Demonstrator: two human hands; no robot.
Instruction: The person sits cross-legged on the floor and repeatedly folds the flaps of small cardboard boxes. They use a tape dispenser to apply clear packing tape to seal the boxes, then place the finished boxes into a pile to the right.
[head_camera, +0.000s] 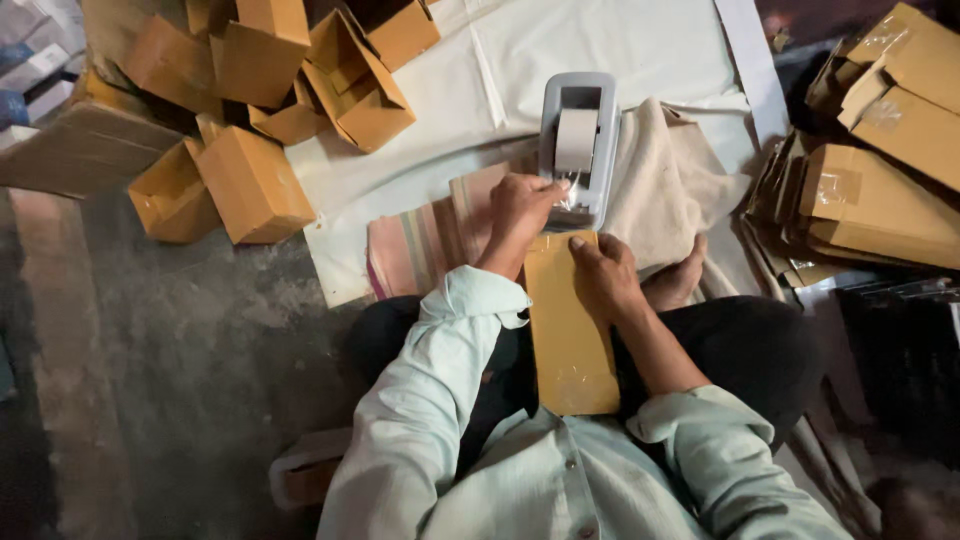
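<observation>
Currently seated on the floor, legs crossed, with a white sheet spread ahead of me from 11 to 1 o'clock. A heap of open brown cartons lies at 10 o'clock, well apart from my hands; a stack of flat taped cartons lies at 2 o'clock. A beige cloth and a striped cloth lie just ahead of my knees, under the work.

A flat brown carton rests lengthwise on my lap, its far end pointing to 12 o'clock and touching the base of the grey tape dispenser. The dispenser stands at 12 o'clock on the cloths, its roll of tape seated in the top.

My right hand lies knuckles up on the far end of the carton, pressing it down, fingers curled over the edge. My left hand is at the near end of the dispenser, fingertips pinched on the loose clear tape end at the cutter.
</observation>
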